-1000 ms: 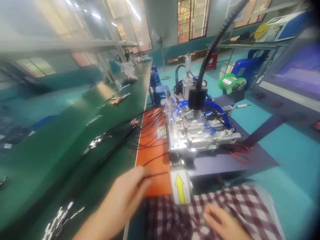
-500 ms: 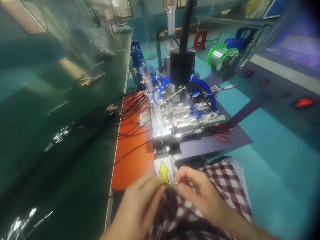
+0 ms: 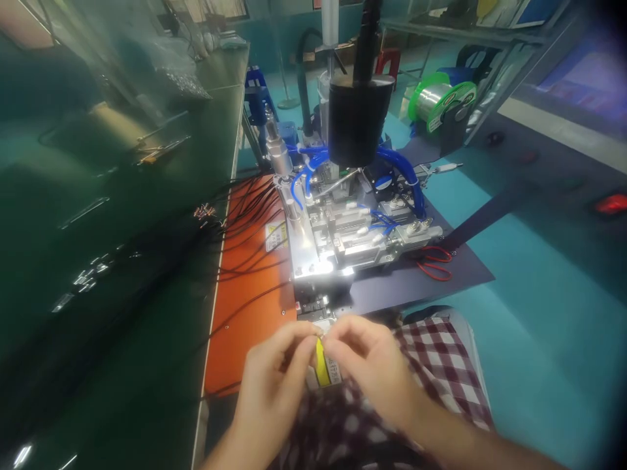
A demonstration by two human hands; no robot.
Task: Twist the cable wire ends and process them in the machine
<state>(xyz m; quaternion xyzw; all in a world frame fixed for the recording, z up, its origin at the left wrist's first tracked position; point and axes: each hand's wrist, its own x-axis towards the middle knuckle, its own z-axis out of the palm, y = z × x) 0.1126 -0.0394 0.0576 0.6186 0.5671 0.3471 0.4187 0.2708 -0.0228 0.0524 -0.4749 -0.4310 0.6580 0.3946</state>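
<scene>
Clock datum: the hands, with 12 pointing away from the wearer. I have the left hand (image 3: 278, 372) and the right hand (image 3: 369, 362) at the datum, fingers narrowed to a pinch, tips nearly meeting. I cannot tell whether a part sits between them; any such part is too small to resolve. The facing pinch suggests fine, two-sided control.

The label (image 3: 322, 364), with its yellow mark, shows between the hands, partly covered by them; contact cannot be confirmed.

The machine (image 3: 337, 238) is at 12 o'clock, its near end just beyond the fingertips. I judge this position keeps the reach short.

The orange plate (image 3: 240, 346) lies at 10 o'clock, between the machine and the surface (image 3: 210, 134). Black cables (image 3: 147, 267) run from the surface across it; the plate presumably supports them.

The duct (image 3: 360, 124) hangs above the machine at 12 o'clock, probably for extraction. The spool (image 3: 435, 101) stands at 1 o'clock, its mounting presumably allowing wire to pay out freely.
</scene>
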